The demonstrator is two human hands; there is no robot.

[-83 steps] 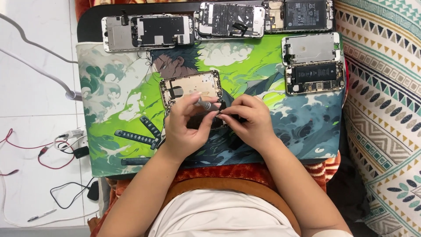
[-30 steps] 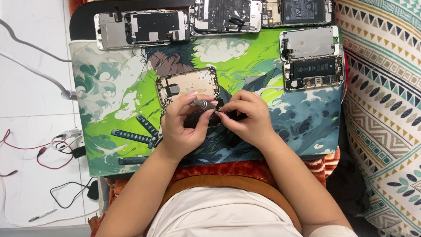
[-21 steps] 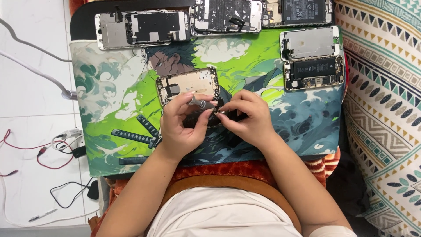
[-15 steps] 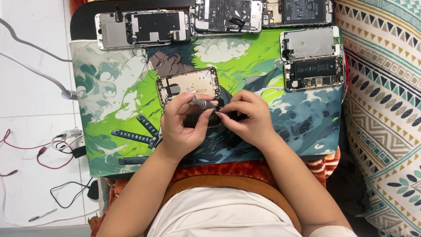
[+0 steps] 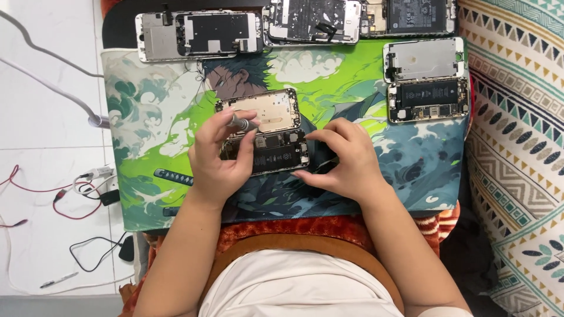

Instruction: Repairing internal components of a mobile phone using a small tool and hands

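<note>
An opened phone [image 5: 276, 154] lies in the middle of a green illustrated mat [image 5: 147, 111], its battery and board showing. Its gold-backed display half [image 5: 264, 108] lies hinged open just above it. My left hand [image 5: 218, 158] rests over the phone's left end and pinches a small grey screwdriver [image 5: 242, 124], tip pointing toward the phone's upper left. My right hand [image 5: 348, 159] grips the phone's right end between thumb and forefinger. Whether it also holds a small tool I cannot tell.
Three dismantled phones [image 5: 200, 34] line the mat's far edge, and an opened pair [image 5: 427, 79] lies at the right. Red and black wires [image 5: 59, 196] and a white cable [image 5: 53, 88] lie on the white floor at left. A patterned cushion [image 5: 517, 152] borders the right.
My hands, close together over the phone before, have spread apart. The right hand has slid to the phone's right end, uncovering its battery half. The left hand still holds the screwdriver.
</note>
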